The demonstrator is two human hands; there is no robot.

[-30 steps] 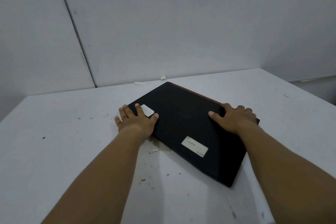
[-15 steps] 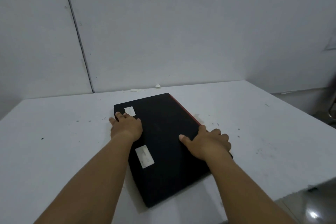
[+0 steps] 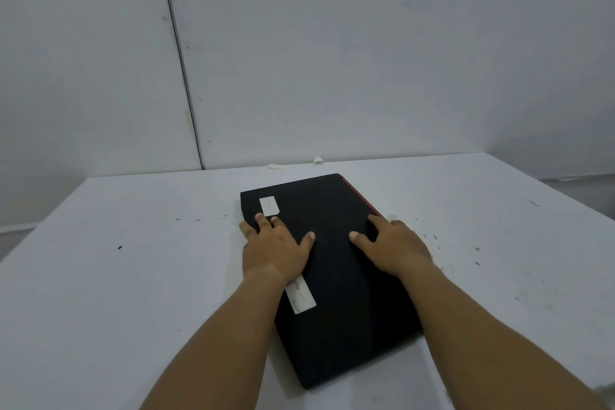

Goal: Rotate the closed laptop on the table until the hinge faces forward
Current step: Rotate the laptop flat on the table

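The closed black rectangular laptop (image 3: 332,263) lies skewed at the white bench (image 3: 133,243) centre, long axis near-to-far, with left hand (image 3: 274,250) and right hand (image 3: 394,243) fingers spread flat, pressing without gripping; rotation appears unfinished.

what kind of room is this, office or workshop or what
Hard to say for sure; probably a bare work or test room, not a furnished office. A plain white table, speckled with dark marks, stands against blank panelled walls, and only a closed black laptop lies on it.

Laptop (image 3: 336,263) lies on table (image 3: 133,276), both hands (image 3: 274,251) atop it.
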